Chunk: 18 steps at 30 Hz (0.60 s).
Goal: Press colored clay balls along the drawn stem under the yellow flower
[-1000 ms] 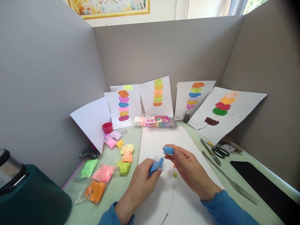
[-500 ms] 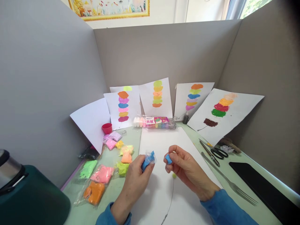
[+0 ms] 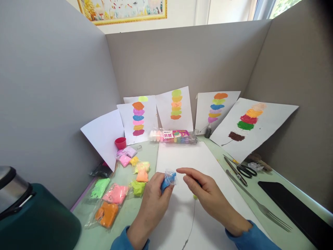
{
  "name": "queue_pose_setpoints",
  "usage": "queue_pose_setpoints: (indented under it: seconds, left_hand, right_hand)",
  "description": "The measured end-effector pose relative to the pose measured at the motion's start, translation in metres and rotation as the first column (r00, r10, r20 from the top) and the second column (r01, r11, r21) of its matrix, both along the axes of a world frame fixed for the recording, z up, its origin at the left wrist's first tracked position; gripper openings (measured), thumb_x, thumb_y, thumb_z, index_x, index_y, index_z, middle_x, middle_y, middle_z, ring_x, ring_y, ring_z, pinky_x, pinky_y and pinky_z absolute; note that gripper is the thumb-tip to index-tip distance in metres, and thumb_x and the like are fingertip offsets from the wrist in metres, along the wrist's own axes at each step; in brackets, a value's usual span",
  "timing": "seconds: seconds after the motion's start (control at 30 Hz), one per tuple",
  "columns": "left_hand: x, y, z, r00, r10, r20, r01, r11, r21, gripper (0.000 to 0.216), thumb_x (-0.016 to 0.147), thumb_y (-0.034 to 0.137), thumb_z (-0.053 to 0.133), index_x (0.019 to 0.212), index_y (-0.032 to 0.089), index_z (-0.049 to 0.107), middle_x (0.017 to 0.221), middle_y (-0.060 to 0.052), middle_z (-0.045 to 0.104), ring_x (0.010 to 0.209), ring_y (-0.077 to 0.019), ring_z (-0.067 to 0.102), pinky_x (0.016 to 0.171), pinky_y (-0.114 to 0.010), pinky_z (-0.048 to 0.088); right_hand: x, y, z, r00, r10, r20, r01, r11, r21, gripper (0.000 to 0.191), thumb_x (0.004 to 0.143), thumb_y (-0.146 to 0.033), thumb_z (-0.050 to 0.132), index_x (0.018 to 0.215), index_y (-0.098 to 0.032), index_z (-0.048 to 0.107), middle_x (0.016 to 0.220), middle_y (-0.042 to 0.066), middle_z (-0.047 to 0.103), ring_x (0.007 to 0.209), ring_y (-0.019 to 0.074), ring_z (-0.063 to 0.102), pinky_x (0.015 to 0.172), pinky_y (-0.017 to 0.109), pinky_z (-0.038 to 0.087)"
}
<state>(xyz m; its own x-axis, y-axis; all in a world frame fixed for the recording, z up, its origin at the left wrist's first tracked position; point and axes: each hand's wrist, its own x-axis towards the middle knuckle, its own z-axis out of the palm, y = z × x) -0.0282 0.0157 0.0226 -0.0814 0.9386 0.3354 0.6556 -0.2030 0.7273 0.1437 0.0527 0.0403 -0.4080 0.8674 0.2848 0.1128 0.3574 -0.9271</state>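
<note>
My left hand (image 3: 153, 201) is closed round a small clear packet of blue clay (image 3: 168, 180), held just above the white sheet (image 3: 187, 159) in front of me. My right hand (image 3: 208, 196) is beside it; its forefinger stretches towards the packet and nearly touches it, and the other fingers are curled. The small blue clay piece it pinched a moment ago is hidden under those fingers. A tiny yellow-green clay ball (image 3: 194, 197) lies on the sheet by my right hand, at the top of a thin dark line (image 3: 191, 222).
Packets of orange (image 3: 106, 213), pink (image 3: 116, 192) and green clay (image 3: 100, 187) lie left of the sheet. A clay box (image 3: 177, 136) and a red cup (image 3: 120, 142) stand behind. Scissors (image 3: 244, 170), a fork (image 3: 262, 206) and a black slab (image 3: 299, 211) lie to the right.
My right hand pulled a small blue piece off the packet and folded it into its fingers. Its forefinger now reaches back towards the packet. My left hand dropped slightly left.
</note>
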Motion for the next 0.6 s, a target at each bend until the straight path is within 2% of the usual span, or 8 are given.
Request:
queue_pose_setpoints:
  seconds: [0.1,0.17,0.23,0.4,0.6]
  left_hand:
    - [0.0000,-0.0005,-0.0002,1.000,-0.006,0.001,0.006,1.000,0.006,0.008,0.084,0.024,0.048,0.078,0.020,0.052,0.075,0.002,0.052,0.070,-0.0149,0.049,0.062,-0.025,0.034]
    - [-0.0001,-0.0006,-0.0003,1.000,0.000,-0.003,0.000,1.000,0.009,0.008,0.083,0.023,0.048,0.078,0.020,0.052,0.075,0.002,0.052,0.070,-0.0152,0.050,0.062,-0.026,0.035]
    - [-0.0002,-0.0002,-0.0006,1.000,0.015,-0.012,-0.015,1.000,0.009,0.008,0.083,0.023,0.049,0.076,0.020,0.052,0.075,0.001,0.053,0.070,-0.0155,0.050,0.062,-0.026,0.035]
    - [0.0000,0.0006,-0.0011,0.999,0.019,-0.030,-0.019,1.000,0.021,0.007,0.082,0.021,0.049,0.076,0.020,0.053,0.075,0.001,0.053,0.071,-0.0160,0.051,0.062,-0.026,0.036]
    - [0.0014,-0.0012,-0.0002,1.000,-0.016,-0.023,0.017,0.999,0.029,0.007,0.081,0.017,0.048,0.079,0.021,0.053,0.080,0.000,0.055,0.075,-0.0164,0.052,0.065,-0.027,0.038]
  right_hand:
    - [-0.0005,-0.0009,-0.0015,0.995,0.031,0.095,-0.051,0.976,0.211,0.026,0.093,-0.029,0.045,0.113,-0.027,0.061,0.094,0.003,0.061,0.085,0.0147,0.054,0.074,0.027,0.043]
    - [-0.0006,-0.0003,-0.0027,0.990,0.051,0.130,-0.088,0.950,0.301,0.029,0.093,-0.024,0.043,0.116,-0.027,0.060,0.092,0.003,0.062,0.083,0.0145,0.055,0.074,0.027,0.043]
    - [-0.0009,0.0006,-0.0041,0.988,0.031,0.152,-0.085,0.929,0.361,0.030,0.093,-0.022,0.042,0.118,-0.026,0.058,0.083,0.001,0.061,0.074,0.0136,0.054,0.067,0.027,0.043]
    - [-0.0020,0.0018,-0.0079,0.988,-0.037,0.148,-0.033,0.895,0.444,0.025,0.092,-0.020,0.045,0.111,-0.024,0.060,0.075,0.000,0.057,0.065,0.0127,0.050,0.060,0.026,0.040]
    - [-0.0023,0.0006,-0.0100,0.984,-0.100,0.145,0.023,0.890,0.455,0.014,0.088,-0.020,0.051,0.099,-0.021,0.061,0.070,-0.002,0.055,0.057,0.0099,0.045,0.055,0.023,0.037]
